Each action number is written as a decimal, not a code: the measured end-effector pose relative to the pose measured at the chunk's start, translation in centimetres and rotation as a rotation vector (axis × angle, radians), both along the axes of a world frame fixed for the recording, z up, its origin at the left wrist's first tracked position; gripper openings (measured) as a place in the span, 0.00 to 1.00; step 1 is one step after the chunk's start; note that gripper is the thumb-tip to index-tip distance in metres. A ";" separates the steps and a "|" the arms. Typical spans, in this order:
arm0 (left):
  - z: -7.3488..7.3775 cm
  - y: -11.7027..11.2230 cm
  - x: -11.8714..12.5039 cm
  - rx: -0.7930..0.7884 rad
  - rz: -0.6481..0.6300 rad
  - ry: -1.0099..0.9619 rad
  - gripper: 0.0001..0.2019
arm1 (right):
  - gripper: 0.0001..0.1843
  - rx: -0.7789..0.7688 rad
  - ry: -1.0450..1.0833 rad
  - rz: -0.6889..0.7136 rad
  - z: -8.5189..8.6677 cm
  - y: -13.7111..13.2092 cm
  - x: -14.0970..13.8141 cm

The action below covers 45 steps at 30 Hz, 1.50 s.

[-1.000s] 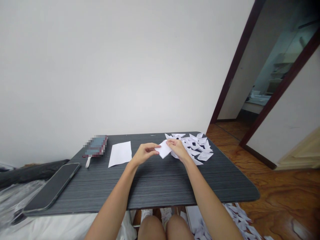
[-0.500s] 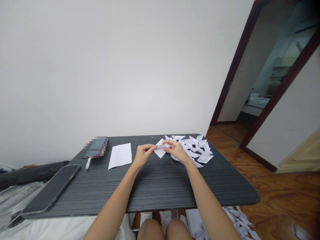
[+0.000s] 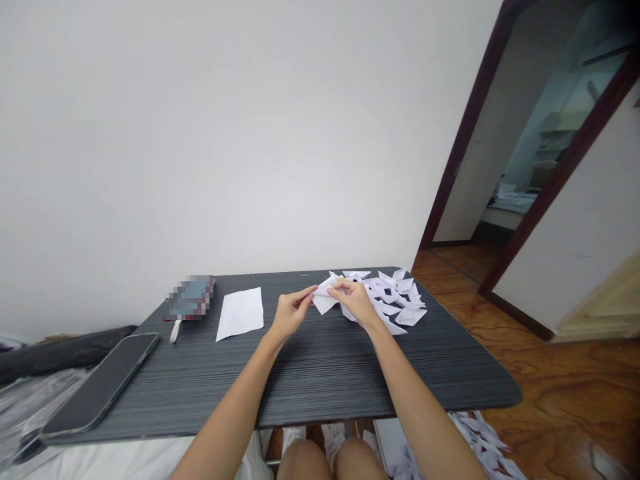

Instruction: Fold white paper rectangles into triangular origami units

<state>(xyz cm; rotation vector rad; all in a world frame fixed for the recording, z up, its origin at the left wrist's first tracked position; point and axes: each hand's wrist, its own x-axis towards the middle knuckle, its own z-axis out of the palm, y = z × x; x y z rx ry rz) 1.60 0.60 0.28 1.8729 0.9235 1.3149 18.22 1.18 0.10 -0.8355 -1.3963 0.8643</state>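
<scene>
Left hand (image 3: pixel 290 312) and right hand (image 3: pixel 354 299) pinch small white folded paper piece (image 3: pixel 324 298) | now lifted, corner creased further | beside pile of white folded paper pieces (image 3: pixel 397 298) | fold advancing

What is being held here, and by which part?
A small white paper piece, pinched along its upper edge between the left hand and right hand.

The paper (image 3: pixel 324 301), the sheet (image 3: pixel 241 313) and the folded pieces (image 3: pixel 397 298) are all plain white. The surface (image 3: pixel 310 373) is dark grey with fine lighter stripes, and the phone (image 3: pixel 100 385) is black. The floor (image 3: pixel 560 373) is orange-brown wood with dark grain.
</scene>
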 end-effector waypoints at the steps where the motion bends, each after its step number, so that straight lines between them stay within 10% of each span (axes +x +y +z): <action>1: -0.1 0.0 0.0 -0.021 -0.004 -0.014 0.17 | 0.08 -0.005 -0.005 0.005 -0.1 0.0 0.0; 24: -0.5 0.0 0.6 -0.140 0.009 -0.096 0.13 | 0.10 -0.064 0.017 0.023 -0.2 -0.1 -0.3; 31: -0.4 0.0 0.4 -0.099 0.070 -0.110 0.12 | 0.33 -0.187 0.123 0.074 0.1 -0.6 -0.2; 45: 0.0 0.0 0.6 -0.235 -0.027 -0.148 0.15 | 0.33 -0.151 0.125 0.133 0.3 -0.8 -0.4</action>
